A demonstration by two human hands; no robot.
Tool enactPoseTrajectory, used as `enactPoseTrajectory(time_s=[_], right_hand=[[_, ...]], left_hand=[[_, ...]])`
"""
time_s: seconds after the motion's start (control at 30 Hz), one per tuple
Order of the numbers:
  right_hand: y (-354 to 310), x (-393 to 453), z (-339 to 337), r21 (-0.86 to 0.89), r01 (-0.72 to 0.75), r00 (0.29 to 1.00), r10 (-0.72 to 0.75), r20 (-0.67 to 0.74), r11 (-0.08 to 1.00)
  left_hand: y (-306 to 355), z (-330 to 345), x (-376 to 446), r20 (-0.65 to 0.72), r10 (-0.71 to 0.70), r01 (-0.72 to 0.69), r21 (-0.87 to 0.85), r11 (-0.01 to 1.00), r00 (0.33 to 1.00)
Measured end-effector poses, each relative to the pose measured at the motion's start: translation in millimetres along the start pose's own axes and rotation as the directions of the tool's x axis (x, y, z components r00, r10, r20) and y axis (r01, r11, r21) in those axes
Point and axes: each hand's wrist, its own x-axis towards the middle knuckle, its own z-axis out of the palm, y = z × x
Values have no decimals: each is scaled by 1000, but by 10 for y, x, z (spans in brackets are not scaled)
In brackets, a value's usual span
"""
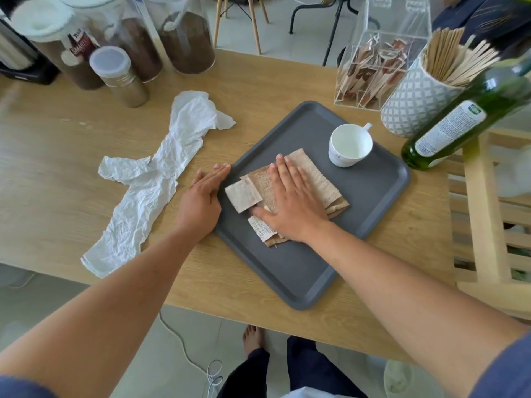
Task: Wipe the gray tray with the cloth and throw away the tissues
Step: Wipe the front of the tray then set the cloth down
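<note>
One dark gray rectangular plastic tray (370,196) lies on the light wooden table (258,81), turned so that its corners point to roughly 12, 3, 6 and 9 o'clock. One folded beige-brown cloth (321,179) rests on the tray surface, left of the tray's centre. Two small pale fabric labels show at the cloth's 8 o'clock edge: one square label (242,195) and one printed label (261,229).

The right hand (290,202) lies flat on the cloth, palm down, fingers extended and slightly spread; it presses on the cloth and does not grip it. The left hand (202,199) rests flat on the table, fingers extended and together, its fingertips at the tray's 9 o'clock rim. The two hands are apart, with the tray rim between them.

One white ceramic cup (350,145) stands upright on the tray at 1 o'clock from the cloth, apart from it. One long crumpled white tissue (155,179) lies on the table at 9 o'clock from the tray, clear of its rim.

At 10 to 11 o'clock from the tray, four clear jars are visible. At 1 to 2 o'clock stand one clear acrylic sachet box (373,67), one white patterned holder of wooden stirrers (416,101) and one green glass bottle (459,116).
</note>
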Motion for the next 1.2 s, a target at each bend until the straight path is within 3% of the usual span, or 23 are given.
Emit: enactPoseTrajectory(time_s=[0.27, 0.47, 0.63, 1.2], right_hand=[[208, -574, -20, -64, 49, 998, -46, 43, 997], [527, -1012, -54, -115, -143, 983, 154, 100, 983], [618, -1176, -34, -122, -286, 955, 293, 41, 950], [-466, -1105, 178, 36, -139, 990, 138, 15, 990]], left_hand=[[93, -55, -39, -2, -110, 110, -17, 994, 994], [156, -73, -81, 24, -140, 141, -29, 990, 990], [180, -85, -90, 39, -152, 154, -37, 987, 988], [147, -69, -64, 41, -140, 141, -23, 990, 989]])
